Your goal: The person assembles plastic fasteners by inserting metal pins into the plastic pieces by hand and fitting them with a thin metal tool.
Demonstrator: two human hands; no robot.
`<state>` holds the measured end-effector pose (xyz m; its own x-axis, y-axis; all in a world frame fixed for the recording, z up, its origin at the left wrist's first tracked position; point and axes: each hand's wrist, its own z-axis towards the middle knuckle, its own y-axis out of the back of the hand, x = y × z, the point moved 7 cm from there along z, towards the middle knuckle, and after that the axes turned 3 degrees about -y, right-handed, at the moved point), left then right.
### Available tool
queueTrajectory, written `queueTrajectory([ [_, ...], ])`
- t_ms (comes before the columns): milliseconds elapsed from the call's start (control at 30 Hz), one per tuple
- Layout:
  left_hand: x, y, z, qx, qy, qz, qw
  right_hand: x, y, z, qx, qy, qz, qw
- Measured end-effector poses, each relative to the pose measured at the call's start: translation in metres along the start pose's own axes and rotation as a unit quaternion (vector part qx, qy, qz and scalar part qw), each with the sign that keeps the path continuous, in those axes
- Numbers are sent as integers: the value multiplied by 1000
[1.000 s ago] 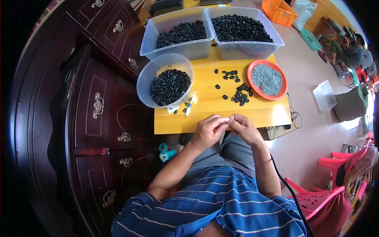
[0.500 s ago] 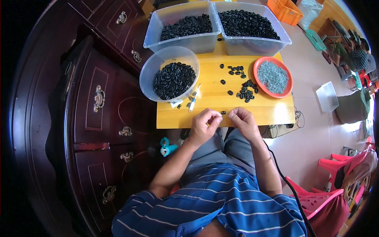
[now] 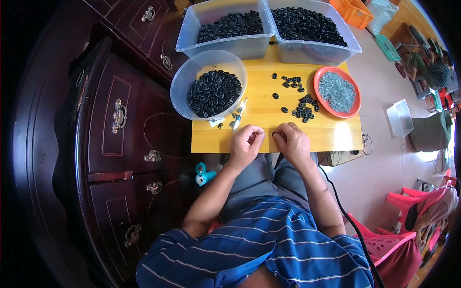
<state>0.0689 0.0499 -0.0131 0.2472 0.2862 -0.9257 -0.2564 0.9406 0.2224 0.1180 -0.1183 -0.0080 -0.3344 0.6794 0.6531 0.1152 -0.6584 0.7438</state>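
Close to the table's front edge, my left hand (image 3: 246, 145) pinches thumb and forefinger together; whatever is between the tips is too small to make out. A short gap away, my right hand (image 3: 293, 144) is closed with a small black oval piece (image 3: 274, 135) at its thumb and fingertips, mostly hidden. Beyond my right hand lies a loose group of black oval pieces (image 3: 304, 109) with holes. An orange-red plate (image 3: 357, 102) to their right holds a heap of small clear-grey pieces (image 3: 337, 90). A few single black pieces (image 3: 275, 96) lie apart.
A round clear tub (image 3: 180, 103) of black pieces stands at left, beside a white pen (image 3: 238, 120). Two large clear bins (image 3: 247, 49) of black pieces stand at the back. A dark wooden cabinet (image 3: 103, 139) borders the table's left; a black cable (image 3: 348, 216) runs by my right arm.
The black piece that lay on the table between my hands is now at my right fingertips. The hands have risen slightly in the picture, and the view has shifted a little.
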Motion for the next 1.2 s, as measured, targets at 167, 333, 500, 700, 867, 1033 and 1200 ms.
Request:
queueTrajectory([
  [167, 5, -2, 0, 2, 6, 3, 1000, -1, -7, 3, 21, 11, -28, 999],
  [333, 7, -2, -1, 1, 0, 0, 1000, -1, 1, -2, 0, 5, 77, 997],
  [500, 0, -9, 3, 26, 5, 10, 1000, -21, 5, -6, 21, -97, 272, 957],
  [700, -17, -30, 20, 67, -54, 47, 995, -36, 17, -11, -19, -86, 287, 954],
  [867, -19, -50, 25, 102, -91, 69, 988, -46, 22, -12, -21, -42, 299, 953],
  [1033, -17, -57, 27, 115, -86, 88, 986, -48, 20, -9, 25, -74, 301, 950],
  [1200, -18, -58, 27, 121, -86, 95, 984, -51, 15, -6, 41, -110, 327, 938],
])
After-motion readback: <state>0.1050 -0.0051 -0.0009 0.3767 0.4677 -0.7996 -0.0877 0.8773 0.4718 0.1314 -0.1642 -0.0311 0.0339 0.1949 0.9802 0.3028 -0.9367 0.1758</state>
